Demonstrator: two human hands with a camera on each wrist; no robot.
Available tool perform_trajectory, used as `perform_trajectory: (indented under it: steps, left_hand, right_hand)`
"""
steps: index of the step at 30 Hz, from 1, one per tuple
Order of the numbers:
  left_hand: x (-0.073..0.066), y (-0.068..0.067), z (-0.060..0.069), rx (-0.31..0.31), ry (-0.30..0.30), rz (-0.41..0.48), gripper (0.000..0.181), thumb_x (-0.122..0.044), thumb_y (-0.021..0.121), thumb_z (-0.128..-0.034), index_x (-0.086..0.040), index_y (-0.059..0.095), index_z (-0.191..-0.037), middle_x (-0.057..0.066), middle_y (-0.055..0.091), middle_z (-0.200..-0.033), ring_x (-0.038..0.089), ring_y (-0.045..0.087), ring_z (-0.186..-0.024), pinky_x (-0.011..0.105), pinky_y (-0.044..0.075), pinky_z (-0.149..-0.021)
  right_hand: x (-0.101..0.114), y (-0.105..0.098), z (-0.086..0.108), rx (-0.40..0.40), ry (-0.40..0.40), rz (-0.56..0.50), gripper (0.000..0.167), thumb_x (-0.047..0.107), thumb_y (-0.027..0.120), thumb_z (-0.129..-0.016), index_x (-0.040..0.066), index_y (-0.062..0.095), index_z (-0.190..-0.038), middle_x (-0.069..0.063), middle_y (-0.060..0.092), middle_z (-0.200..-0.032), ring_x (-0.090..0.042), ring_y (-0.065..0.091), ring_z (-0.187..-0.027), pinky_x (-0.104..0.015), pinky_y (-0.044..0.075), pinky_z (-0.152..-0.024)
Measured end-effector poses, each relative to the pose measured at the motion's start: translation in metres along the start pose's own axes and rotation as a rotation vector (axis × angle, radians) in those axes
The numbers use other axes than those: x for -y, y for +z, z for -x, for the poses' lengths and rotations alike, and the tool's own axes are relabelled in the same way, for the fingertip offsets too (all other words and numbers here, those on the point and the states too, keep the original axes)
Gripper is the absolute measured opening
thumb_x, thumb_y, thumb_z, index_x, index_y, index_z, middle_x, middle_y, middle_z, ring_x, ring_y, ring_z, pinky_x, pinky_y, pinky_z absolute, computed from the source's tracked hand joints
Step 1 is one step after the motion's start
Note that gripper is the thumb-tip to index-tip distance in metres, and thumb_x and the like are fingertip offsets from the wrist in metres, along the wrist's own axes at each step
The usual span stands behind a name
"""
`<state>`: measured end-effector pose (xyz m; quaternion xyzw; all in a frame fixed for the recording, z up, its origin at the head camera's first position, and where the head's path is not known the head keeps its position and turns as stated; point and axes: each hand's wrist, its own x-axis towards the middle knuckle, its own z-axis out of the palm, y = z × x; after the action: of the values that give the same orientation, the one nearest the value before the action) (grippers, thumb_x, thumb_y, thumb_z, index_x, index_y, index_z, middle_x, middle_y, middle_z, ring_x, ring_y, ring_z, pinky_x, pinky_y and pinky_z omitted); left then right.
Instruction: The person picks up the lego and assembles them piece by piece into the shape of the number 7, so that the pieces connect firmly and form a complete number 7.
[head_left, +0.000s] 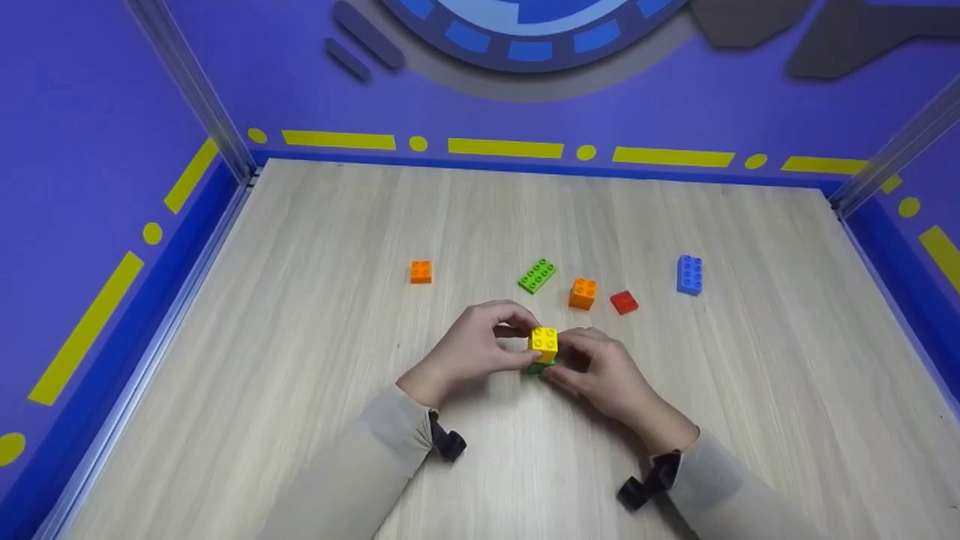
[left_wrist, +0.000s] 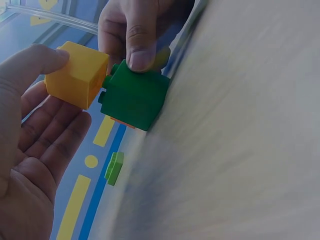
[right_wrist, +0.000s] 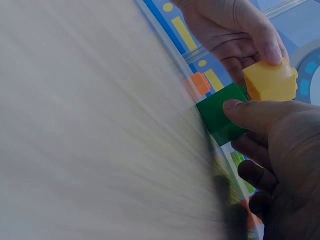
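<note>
My left hand pinches a yellow toy brick between thumb and fingers, its studs facing up. Just below it, my right hand holds a dark green brick with the thumb against its side. The left wrist view shows the yellow brick right over the studs of the green brick, slightly tilted to it; whether they touch I cannot tell. In the head view the yellow brick hides most of the green one, which sits at the table surface.
Beyond the hands lie an orange brick at left, a flat light green brick, a second orange brick, a small red brick and a blue brick at right. Blue-purple walls border the wooden table.
</note>
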<state>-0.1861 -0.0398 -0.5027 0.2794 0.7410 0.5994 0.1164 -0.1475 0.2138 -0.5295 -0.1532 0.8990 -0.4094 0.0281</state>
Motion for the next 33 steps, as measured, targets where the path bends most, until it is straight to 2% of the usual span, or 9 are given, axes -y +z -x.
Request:
perform_trajectory:
  steps: [7,17,21,27,30,33]
  left_hand:
    - [0.0016,0.0024,0.0009,0.003,-0.026,0.006,0.03,-0.003,0.091,-0.0918,-0.002,0.079,-0.12,0.014,0.076,-0.122,0.024,0.079,-0.118,0.042,0.065,-0.109]
    - [0.0023,0.0037,0.0007,0.018,-0.001,-0.033,0.034,-0.008,0.093,-0.0917,-0.003,0.078,-0.121,0.012,0.078,-0.123,0.023,0.078,-0.118,0.039,0.065,-0.109]
    - [0.0033,0.006,0.0002,0.012,0.005,-0.036,0.039,-0.013,0.093,-0.0944,0.0,0.077,-0.128,0.012,0.078,-0.126,0.023,0.077,-0.118,0.036,0.065,-0.108]
    - [0.0048,0.0081,0.0001,0.017,0.034,-0.051,0.039,-0.011,0.091,-0.096,-0.002,0.08,-0.132,0.013,0.078,-0.128,0.023,0.077,-0.118,0.041,0.066,-0.107]
    - [0.005,0.0075,-0.0006,0.022,0.044,-0.06,0.036,-0.01,0.09,-0.0961,-0.003,0.081,-0.13,0.014,0.078,-0.127,0.023,0.077,-0.118,0.042,0.066,-0.107]
    - [0.0059,0.0055,-0.0007,0.022,0.027,-0.04,0.033,-0.009,0.089,-0.0965,-0.003,0.082,-0.128,0.014,0.078,-0.127,0.02,0.076,-0.118,0.043,0.066,-0.108]
  right_hand:
    - [-0.0003,0.0003,0.0004,-0.007,-0.014,0.004,0.04,0.017,0.095,-0.093,0.016,0.083,-0.132,0.005,0.082,-0.127,-0.016,0.071,-0.119,-0.038,0.061,-0.107]
    - [-0.0002,-0.0003,0.0001,-0.007,-0.011,0.001,0.04,0.019,0.096,-0.092,0.016,0.083,-0.13,0.004,0.082,-0.123,-0.015,0.07,-0.115,-0.035,0.059,-0.103]
    - [-0.0006,0.0003,0.0002,-0.005,-0.006,0.007,0.04,0.018,0.096,-0.093,0.017,0.083,-0.131,0.005,0.082,-0.123,-0.014,0.069,-0.113,-0.035,0.059,-0.102]
    - [-0.0007,0.001,-0.0001,0.001,0.007,0.009,0.04,0.018,0.094,-0.094,0.017,0.083,-0.132,0.005,0.082,-0.125,-0.015,0.071,-0.118,-0.042,0.06,-0.108]
    - [-0.0001,0.0009,-0.0003,0.001,0.01,0.005,0.039,0.017,0.094,-0.094,0.017,0.083,-0.132,0.005,0.082,-0.125,-0.015,0.071,-0.118,-0.042,0.06,-0.108]
    - [0.0005,0.0006,-0.0003,0.002,0.015,0.005,0.039,0.018,0.094,-0.094,0.018,0.083,-0.131,0.005,0.082,-0.125,-0.015,0.07,-0.116,-0.039,0.059,-0.106]
